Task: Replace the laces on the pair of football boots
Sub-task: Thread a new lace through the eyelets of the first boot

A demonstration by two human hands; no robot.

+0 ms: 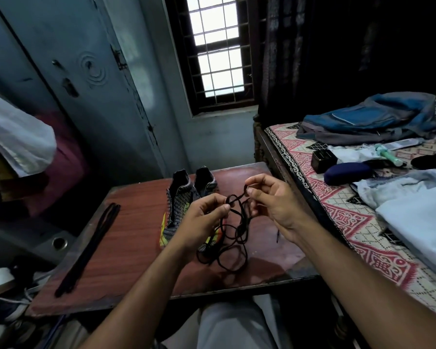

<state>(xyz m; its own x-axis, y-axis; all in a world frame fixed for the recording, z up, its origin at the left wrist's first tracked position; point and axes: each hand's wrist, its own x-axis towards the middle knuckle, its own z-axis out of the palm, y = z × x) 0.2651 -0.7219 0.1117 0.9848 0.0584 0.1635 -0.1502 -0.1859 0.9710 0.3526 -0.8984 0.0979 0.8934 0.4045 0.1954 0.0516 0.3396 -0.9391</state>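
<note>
Two black-and-white patterned football boots stand side by side on the reddish wooden table (126, 248), heels away from me: the left boot (177, 205) with yellow trim, the right boot (205, 182) partly behind my hands. A tangled black lace (233, 238) hangs in loops above the table. My left hand (201, 222) pinches it between thumb and fingers, and my right hand (274, 202) pinches a loop of it slightly higher. A second set of black laces (90, 250) lies straight along the table's left side.
A bed (343, 212) with a patterned cover stands close on the right, holding a blue backpack (368, 119), a dark case (348, 172) and clothes. A grey metal wardrobe (85, 71) is at the left, a barred window (216, 46) ahead. Shoes (0, 306) lie on the floor at lower left.
</note>
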